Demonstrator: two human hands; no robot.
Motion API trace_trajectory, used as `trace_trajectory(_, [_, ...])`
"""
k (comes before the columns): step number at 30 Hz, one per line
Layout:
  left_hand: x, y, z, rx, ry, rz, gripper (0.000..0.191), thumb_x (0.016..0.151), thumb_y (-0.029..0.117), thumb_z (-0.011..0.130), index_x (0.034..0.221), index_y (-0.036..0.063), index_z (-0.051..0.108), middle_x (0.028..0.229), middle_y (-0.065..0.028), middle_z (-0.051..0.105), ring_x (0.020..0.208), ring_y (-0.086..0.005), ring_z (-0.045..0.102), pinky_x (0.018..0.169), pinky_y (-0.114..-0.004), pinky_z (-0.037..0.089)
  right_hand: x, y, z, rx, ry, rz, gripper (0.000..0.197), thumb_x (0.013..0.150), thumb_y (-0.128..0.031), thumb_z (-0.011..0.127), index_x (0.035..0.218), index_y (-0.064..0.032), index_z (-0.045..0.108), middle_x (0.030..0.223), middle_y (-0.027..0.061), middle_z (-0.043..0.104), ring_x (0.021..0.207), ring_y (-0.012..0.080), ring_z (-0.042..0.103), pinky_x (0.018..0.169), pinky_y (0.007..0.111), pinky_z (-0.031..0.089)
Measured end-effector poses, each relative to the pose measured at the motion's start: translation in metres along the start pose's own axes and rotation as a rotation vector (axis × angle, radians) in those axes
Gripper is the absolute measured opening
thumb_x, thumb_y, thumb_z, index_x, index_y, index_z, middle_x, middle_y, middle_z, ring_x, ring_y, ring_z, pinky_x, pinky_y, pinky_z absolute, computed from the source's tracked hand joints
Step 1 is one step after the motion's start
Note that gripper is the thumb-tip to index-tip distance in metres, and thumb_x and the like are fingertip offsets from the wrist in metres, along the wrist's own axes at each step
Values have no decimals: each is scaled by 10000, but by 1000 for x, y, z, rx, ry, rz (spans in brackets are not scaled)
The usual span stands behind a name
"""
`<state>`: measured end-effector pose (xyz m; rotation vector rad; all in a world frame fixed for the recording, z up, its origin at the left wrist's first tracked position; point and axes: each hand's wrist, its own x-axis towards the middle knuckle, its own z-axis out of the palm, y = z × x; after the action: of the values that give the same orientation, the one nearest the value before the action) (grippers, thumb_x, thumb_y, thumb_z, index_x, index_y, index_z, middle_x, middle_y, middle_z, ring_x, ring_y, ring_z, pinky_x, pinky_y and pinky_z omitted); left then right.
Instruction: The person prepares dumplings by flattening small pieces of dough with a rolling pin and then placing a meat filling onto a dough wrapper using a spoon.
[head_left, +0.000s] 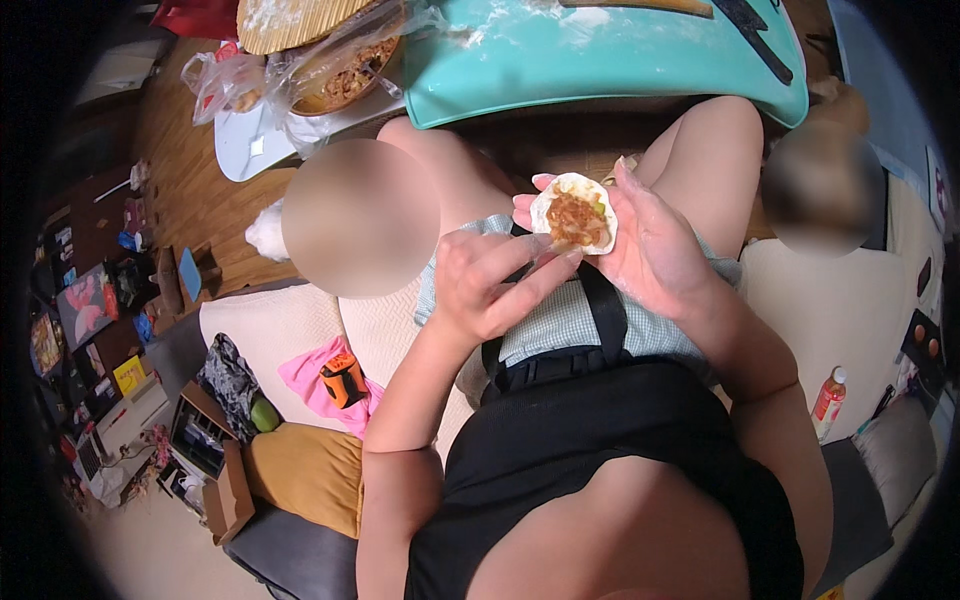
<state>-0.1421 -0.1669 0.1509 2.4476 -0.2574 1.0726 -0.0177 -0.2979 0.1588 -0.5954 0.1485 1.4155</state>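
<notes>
A round white dough wrapper (611, 221) with reddish-brown minced filling (577, 217) and a bit of green lies on the open palm and fingers of my right hand (652, 247), whose thumb stands up and apart. My left hand (491, 281) has its fingertips at the wrapper's lower left edge, pinching there. Both hands are over my lap, with flour on the right palm. Beyond the knees, a bowl (306, 105) of filling with a spoon (382, 81) in it stands partly under clear plastic.
A floured turquoise board (480, 105) bears a wooden rolling pin (637, 6) and a dark, long tool (757, 45). A woven round tray (289, 26) overlaps the bowl. An orange-and-black object (343, 380) lies on pink cloth; a drink bottle (829, 401) is at right on the sofa.
</notes>
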Motion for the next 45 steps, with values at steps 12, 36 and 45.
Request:
trace_trajectory(12, [3, 13, -8, -104, -36, -477, 192, 607, 55, 765, 784, 89, 699, 984, -96, 583, 798, -189, 562, 648, -277, 422, 2, 4, 3, -102, -47, 5, 644, 978, -454, 183, 1319, 72, 328, 1259, 197, 484, 1201, 234, 457, 1041, 361, 311])
trace_trajectory(36, [2, 18, -6, 101, -36, -174, 286, 566, 132, 776, 836, 153, 685, 1059, -15, 596, 857, -184, 514, 666, -305, 444, 3, 8, 6, -74, -57, 23, 660, 967, -486, 194, 1334, 49, 317, 1296, 197, 455, 1214, 252, 442, 1036, 368, 321])
trace_trajectory(45, [16, 21, -17, 96, -160, -317, 198, 585, 205, 792, 745, 140, 694, 1097, -61, 599, 925, -204, 487, 797, -313, 341, 2, 10, 11, -64, -37, -33, 601, 970, -471, 272, 1258, 32, 429, 1186, 88, 532, 1119, 157, 496, 996, 315, 349])
